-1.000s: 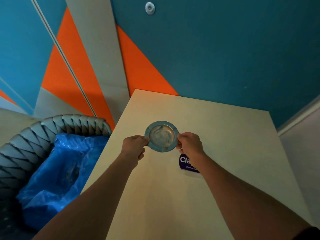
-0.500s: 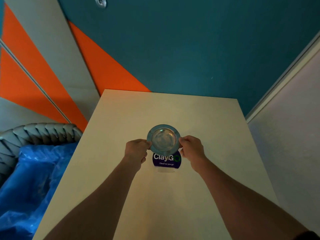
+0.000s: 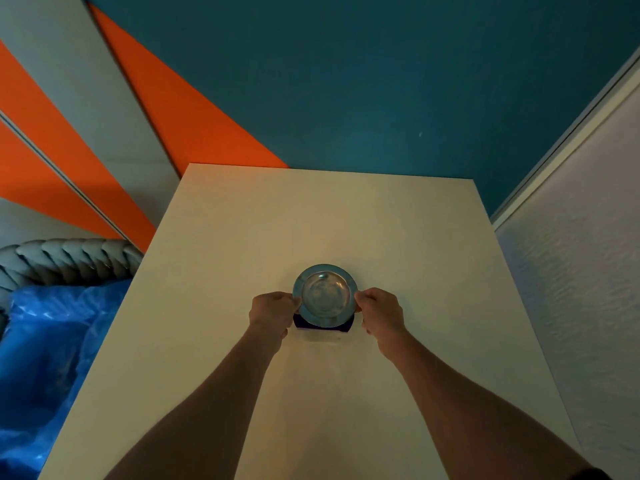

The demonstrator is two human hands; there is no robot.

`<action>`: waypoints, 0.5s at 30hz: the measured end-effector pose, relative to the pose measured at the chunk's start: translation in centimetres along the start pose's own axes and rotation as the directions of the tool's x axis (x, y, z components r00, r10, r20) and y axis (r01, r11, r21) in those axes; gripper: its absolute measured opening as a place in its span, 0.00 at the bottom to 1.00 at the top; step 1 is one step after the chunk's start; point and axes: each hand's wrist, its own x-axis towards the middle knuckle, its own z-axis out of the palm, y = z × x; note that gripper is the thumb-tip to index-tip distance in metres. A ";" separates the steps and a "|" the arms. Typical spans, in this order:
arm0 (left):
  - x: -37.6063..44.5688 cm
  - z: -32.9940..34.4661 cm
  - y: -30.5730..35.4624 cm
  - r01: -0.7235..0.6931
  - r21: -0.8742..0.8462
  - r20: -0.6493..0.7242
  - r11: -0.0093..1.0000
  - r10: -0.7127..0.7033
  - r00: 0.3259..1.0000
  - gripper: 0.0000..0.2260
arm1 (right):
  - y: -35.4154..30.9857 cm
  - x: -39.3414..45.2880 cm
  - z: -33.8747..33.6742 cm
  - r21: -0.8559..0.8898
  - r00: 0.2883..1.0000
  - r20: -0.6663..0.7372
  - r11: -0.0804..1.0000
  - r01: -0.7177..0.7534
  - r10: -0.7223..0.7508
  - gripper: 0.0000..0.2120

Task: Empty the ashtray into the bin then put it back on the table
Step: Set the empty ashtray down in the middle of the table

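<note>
A round metal ashtray (image 3: 325, 295) with a shallow, bare-looking bowl is held level over the middle of the cream table (image 3: 415, 265). My left hand (image 3: 272, 311) pinches its left rim and my right hand (image 3: 379, 313) pinches its right rim. It covers most of a dark purple sticker (image 3: 344, 326) on the tabletop. I cannot tell whether the ashtray touches the table. The bin (image 3: 65, 259), a grey woven basket lined with a blue plastic bag (image 3: 45, 348), stands at the table's left side.
The table's far edge meets a teal, orange and grey wall (image 3: 346, 81). A white textured panel (image 3: 581, 289) runs close along the table's right side.
The ashtray, held by both hands, has moved right from near the bin side to the table's middle and now hides the sticker. The view has turned right, leaving less of the bin visible.
</note>
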 end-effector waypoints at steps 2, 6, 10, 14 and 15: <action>0.5 0.1 -0.7 0.008 0.020 -0.008 1.000 -0.008 1.000 0.03 | 0.6 0.1 0.3 -0.012 1.000 0.003 1.000 -0.009 0.009 0.13; 1.2 0.1 -1.8 0.017 0.045 -0.017 0.999 -0.016 1.000 0.03 | 1.5 -0.1 0.7 -0.023 1.000 0.002 0.999 -0.031 0.031 0.13; 1.5 0.2 -2.1 0.021 0.069 -0.037 0.997 -0.018 0.999 0.02 | 1.9 -0.2 0.8 -0.018 0.999 0.003 0.999 -0.047 0.047 0.12; 1.6 0.4 -2.2 0.024 0.085 -0.047 0.996 -0.020 0.999 0.02 | 2.0 -0.1 0.6 -0.004 0.998 0.006 0.998 -0.065 0.065 0.11; 1.6 0.4 -2.2 0.026 0.086 -0.051 0.996 -0.022 0.998 0.02 | 2.1 -0.1 0.6 -0.009 0.998 0.004 0.998 -0.066 0.066 0.11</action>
